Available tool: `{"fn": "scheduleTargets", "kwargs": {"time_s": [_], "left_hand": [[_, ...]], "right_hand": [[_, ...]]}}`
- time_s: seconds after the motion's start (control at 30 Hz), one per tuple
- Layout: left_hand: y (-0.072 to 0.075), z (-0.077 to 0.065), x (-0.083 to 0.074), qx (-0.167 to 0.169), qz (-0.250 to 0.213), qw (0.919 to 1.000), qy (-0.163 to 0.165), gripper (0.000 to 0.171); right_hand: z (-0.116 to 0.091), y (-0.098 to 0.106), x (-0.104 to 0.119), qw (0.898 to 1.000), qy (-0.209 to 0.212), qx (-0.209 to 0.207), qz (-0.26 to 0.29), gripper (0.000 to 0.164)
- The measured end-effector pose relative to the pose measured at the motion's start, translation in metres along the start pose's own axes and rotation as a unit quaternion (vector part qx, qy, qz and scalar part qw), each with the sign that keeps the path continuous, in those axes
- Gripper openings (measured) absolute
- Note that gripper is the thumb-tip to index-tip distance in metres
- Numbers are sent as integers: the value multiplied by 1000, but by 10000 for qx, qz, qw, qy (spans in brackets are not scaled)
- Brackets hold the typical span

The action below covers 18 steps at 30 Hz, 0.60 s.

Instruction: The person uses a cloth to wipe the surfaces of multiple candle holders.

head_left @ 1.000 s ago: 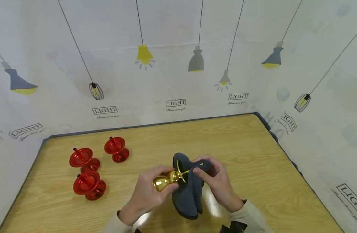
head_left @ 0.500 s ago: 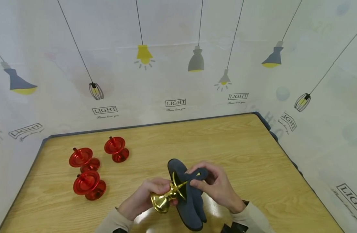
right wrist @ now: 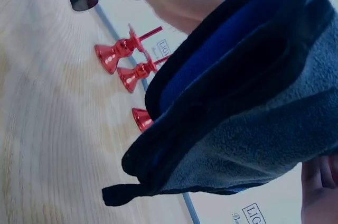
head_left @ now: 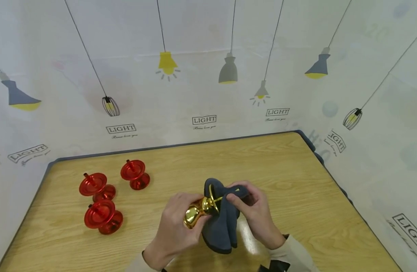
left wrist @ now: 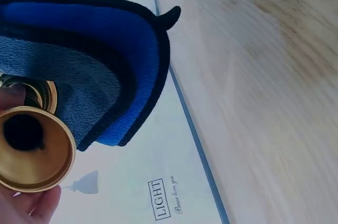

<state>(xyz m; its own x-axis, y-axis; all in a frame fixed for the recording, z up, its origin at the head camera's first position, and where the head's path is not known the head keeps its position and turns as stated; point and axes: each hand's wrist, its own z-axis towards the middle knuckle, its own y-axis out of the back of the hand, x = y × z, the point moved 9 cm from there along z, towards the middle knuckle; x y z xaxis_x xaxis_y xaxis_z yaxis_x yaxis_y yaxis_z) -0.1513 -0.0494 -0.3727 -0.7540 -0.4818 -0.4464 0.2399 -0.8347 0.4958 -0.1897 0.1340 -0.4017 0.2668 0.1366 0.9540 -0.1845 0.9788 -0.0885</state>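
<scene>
In the head view my left hand [head_left: 176,221] grips a shiny gold candle holder [head_left: 192,215] by its waist and base, tilted with its dish toward the right. A dark grey-blue cloth [head_left: 218,234] with blue underside hangs folded against the dish. My right hand [head_left: 257,213] pinches the cloth around the holder's thin spike. The left wrist view shows the holder's hollow base [left wrist: 55,155] facing the camera, with the cloth [left wrist: 142,71] behind it. In the right wrist view the cloth [right wrist: 237,150] hides the holder and most of the right hand.
Three red candle holders [head_left: 100,214] [head_left: 93,184] [head_left: 133,170] stand on the left part of the wooden table [head_left: 280,162]. A white sheet [head_left: 195,94] printed with lamps surrounds the table's far and side edges.
The gold holder's base swung down toward the near edge, then back up as the left hand turned. The cloth tilted along with it, while the right hand kept its pinch.
</scene>
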Motion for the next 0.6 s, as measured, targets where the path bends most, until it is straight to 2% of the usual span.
{"fn": "scheduleTargets", "kwargs": {"time_s": [0.1,0.17,0.23,0.27,0.3,0.33,0.4,0.43,0.5,0.53,0.57,0.6], "left_hand": [[1,1,2,51,-242,9996,121,35],[-1,1,6,261,-660,9964,463,36],[-4,0,13,592,-1237,9857,981,35],[-6,-1,17,782,-1561,9766,1255,33],[-10,-3,22,1008,-1900,9633,1604,30],[-14,-5,26,1258,-2286,9449,1974,28],[-22,-10,32,1688,-3066,8999,2602,27],[-26,-13,33,1877,-3473,8725,2879,28],[-35,-18,33,2222,-4266,8115,3319,34],[-39,-20,32,2358,-4563,7844,3477,37],[-42,-22,31,2456,-4767,7641,3585,40],[-44,-24,30,2527,-4890,7504,3659,42]], "right_hand": [[-1,-1,2,9998,84,151,-77,19],[-1,-2,3,9993,158,313,-130,20],[-2,-3,4,9983,215,513,-182,19],[-2,-3,4,9976,240,626,-159,19],[-2,-4,5,9970,267,724,-91,19],[-2,-5,5,9961,315,820,-34,18],[-2,-6,6,9945,395,970,73,16],[-2,-7,6,9937,437,1025,136,16],[-2,-8,7,9923,486,1120,210,15],[-3,-8,6,9918,506,1151,234,15],[-3,-9,6,9917,499,1157,247,14],[-3,-9,5,9918,492,1150,250,14]]}}
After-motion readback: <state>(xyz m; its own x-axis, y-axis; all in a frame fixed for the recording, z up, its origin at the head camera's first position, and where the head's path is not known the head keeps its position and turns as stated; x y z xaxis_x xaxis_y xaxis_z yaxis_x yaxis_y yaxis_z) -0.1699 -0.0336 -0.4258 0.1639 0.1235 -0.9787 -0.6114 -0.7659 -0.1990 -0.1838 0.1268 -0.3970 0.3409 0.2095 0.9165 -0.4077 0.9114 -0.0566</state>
